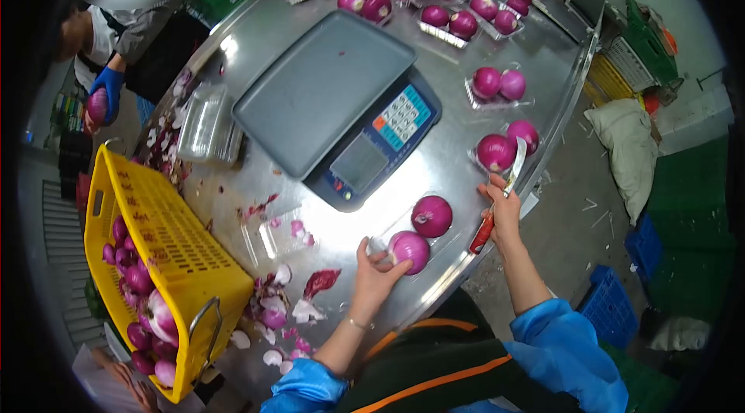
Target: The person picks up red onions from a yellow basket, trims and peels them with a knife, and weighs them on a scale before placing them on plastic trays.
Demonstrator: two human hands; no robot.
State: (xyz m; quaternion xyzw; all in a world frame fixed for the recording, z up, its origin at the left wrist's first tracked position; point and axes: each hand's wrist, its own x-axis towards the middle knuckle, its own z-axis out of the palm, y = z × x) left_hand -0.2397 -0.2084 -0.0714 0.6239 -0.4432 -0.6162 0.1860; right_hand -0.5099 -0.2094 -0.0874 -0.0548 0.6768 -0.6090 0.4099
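Note:
My left hand (pixel 377 276) curls its thumb and fingers round a peeled red onion (pixel 409 251) near the table's front edge. A second red onion (pixel 431 216) lies just beyond it, and both seem to sit in a clear plastic tray whose rim is hard to make out. To the right, my right hand (pixel 503 209) grips a knife (pixel 482 234) with a red handle, its curved blade pointing away from me. Past that hand, a clear tray holds a pair of red onions (pixel 495 153), partly behind the blade.
A weighing scale (pixel 326 95) fills the middle of the steel table. Left of it are stacked clear trays (pixel 209 124), onion skins (pixel 273 312) and a yellow crate (pixel 174 238) of onions. Several packed trays (pixel 442 25) stand at the back. A co-worker's blue-gloved hand (pixel 111 91) holds an onion.

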